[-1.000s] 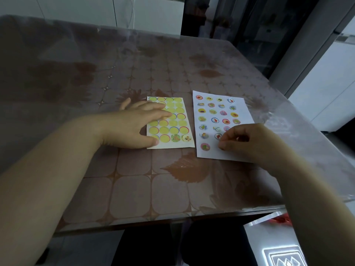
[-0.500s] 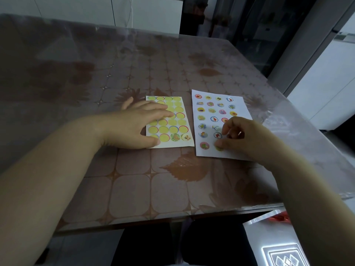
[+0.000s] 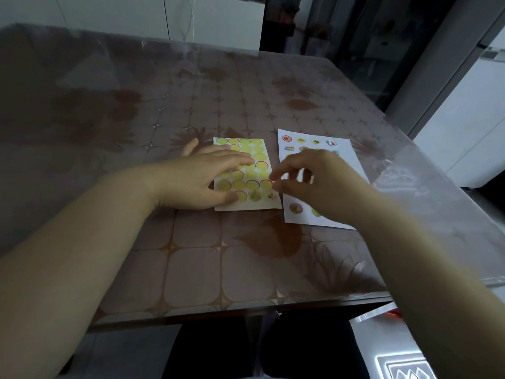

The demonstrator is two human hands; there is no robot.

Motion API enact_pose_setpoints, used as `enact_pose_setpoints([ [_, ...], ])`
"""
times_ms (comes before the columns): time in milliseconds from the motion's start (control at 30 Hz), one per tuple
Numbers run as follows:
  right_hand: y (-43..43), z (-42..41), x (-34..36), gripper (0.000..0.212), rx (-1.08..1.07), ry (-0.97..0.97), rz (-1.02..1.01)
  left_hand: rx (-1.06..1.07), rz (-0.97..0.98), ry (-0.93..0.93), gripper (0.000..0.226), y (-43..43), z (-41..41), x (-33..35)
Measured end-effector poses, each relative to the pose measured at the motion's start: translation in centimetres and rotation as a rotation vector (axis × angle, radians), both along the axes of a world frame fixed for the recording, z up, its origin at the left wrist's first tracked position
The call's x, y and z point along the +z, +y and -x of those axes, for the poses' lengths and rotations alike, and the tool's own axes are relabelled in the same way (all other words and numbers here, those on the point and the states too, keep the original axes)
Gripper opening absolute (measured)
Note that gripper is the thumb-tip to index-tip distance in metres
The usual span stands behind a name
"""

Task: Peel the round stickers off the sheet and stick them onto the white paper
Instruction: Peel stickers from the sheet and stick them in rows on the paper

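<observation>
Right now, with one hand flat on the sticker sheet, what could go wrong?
The left hand pins only the left side of the sticker sheet, so peeling near its right edge could lift or slide it. The right hand hangs over the white paper; its wrist might drag the paper or scuff the stickers there.

Brown table (image 3: 191, 269) fills the frame, leaf-and-tile pattern glinting under clear plastic (dim light here); white cabinets (image 3: 109, 12) upper left, dark glass door (image 3: 341, 31) top centre, white panels (image 3: 464, 119) far right.

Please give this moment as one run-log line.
left hand: presses sticker sheet; right hand: empty, near sheet's right edge; white paper: partly filled
</observation>
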State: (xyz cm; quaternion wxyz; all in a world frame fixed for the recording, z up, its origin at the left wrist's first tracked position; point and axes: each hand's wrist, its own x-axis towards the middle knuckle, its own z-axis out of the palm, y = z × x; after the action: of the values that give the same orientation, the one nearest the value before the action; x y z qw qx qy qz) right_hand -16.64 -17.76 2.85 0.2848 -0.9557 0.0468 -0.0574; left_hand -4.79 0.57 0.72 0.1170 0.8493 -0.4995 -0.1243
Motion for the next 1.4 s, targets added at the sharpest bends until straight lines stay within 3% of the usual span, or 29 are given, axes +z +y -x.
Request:
enact_pose_setpoints([
  [133, 1.6, -1.9, -1.1, 0.016, 0.038, 0.002, 0.129, 0.011, 0.01, 0.034, 0.058, -0.3, 0.5, 0.0],
  [300, 1.5, -1.7, -1.8, 0.006, 0.061, -0.002, -0.059, 0.03, -0.08, 0.051, 0.06, -0.6, 0.5, -0.1],
  [600, -0.2, -0.7, -0.5, 0.009, -0.041, -0.081, -0.352, -0.018, -0.107, 0.054, 0.051, -0.7, 0.3, -0.2],
  [700, -3.1, 1.4, 1.0, 0.005, -0.121, -0.101, -0.27, -0.042, -0.084, 0.039, 0.048, -0.6, 0.2, -0.3],
  [833, -6.2, 4.8, 0.7, 0.007, -0.246, 0.079, -0.145, -0.103, -0.024, 0.001, 0.044, -0.9, 0.2, -0.7],
  [1067, -5.9, 5.1, -1.1, 0.009, -0.291, 0.056, -0.234, -0.154, 0.15, -0.044, 0.076, -1.5, 0.7, -0.8],
  [1167, -5.7, 4.6, -1.4, 0.007, -0.294, 0.093, -0.222, -0.124, 0.169, -0.041, 0.076, -1.5, 0.6, -0.8],
  [1400, -6.2, 4.3, -2.1, 0.029, -0.316, 0.097, -0.215, -0.114, 0.171, -0.047, 0.076, -1.4, 0.8, -0.5],
])
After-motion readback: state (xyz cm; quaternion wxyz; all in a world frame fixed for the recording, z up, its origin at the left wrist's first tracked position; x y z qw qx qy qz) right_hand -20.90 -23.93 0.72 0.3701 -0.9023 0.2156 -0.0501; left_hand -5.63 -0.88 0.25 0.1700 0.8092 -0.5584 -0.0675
